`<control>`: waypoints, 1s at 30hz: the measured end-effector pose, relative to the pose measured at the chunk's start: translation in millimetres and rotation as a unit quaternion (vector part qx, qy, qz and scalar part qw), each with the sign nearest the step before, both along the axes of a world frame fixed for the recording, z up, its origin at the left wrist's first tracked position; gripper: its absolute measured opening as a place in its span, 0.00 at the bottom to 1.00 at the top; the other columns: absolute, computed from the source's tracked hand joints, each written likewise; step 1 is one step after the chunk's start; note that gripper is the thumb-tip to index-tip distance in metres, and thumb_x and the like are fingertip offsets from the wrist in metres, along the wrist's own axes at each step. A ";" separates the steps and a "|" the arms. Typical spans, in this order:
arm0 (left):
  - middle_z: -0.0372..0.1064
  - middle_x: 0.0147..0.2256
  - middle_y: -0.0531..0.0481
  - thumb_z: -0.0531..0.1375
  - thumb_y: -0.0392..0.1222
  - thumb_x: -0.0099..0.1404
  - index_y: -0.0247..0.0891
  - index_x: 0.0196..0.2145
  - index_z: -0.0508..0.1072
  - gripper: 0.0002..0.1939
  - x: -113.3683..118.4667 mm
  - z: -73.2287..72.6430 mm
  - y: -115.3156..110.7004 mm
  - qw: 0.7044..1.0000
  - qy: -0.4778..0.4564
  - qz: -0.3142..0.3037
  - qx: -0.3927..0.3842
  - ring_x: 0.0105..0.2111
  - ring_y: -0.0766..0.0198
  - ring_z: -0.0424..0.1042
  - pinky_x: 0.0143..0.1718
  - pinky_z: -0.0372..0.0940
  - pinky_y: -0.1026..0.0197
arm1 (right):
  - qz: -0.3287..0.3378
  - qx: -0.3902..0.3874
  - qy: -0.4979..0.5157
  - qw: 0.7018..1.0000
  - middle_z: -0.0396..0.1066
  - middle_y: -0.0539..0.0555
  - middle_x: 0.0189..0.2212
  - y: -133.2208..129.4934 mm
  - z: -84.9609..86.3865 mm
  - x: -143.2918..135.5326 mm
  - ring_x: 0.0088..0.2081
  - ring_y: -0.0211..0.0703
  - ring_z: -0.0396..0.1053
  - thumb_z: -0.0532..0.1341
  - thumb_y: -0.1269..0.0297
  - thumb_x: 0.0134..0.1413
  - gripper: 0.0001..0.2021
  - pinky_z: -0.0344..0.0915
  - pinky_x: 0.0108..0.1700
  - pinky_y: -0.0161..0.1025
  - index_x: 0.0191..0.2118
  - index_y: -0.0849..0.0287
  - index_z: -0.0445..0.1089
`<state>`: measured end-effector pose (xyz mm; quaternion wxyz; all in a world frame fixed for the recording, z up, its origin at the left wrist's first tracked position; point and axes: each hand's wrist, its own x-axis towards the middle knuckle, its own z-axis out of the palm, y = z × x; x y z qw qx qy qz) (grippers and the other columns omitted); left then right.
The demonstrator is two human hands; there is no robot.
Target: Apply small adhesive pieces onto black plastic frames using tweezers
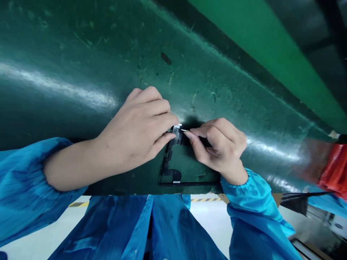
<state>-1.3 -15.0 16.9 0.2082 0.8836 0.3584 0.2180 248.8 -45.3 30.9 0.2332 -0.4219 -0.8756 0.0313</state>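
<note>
Black frame (168, 154), one, left hand (142, 124) pinching its corner, right hand (221, 142) pinching one pale strip (184, 130)

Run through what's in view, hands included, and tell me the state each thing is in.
Left hand: fingers bent, thumb and forefinger at the frame's upper left corner; grip unclear.
Right hand: thumb and forefinger pinched on a pale sliver.
Pale sliver: held.
Black frame: on the work surface, partly hidden by the hands.
Work surface: scuffed, glossy.
Blue sleeves: gathered at the wrists.
Red material: creased.
</note>
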 end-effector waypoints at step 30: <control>0.74 0.41 0.46 0.57 0.49 0.77 0.46 0.39 0.75 0.10 -1.1 1.8 -0.5 1.000 0.016 -0.004 -0.018 0.48 0.45 0.69 0.42 0.60 0.43 | -0.009 0.000 -0.032 0.999 0.74 0.53 0.30 0.1 -1.7 0.9 0.31 0.40 0.69 0.71 0.68 0.59 0.07 0.65 0.31 0.41 0.34 0.60 0.73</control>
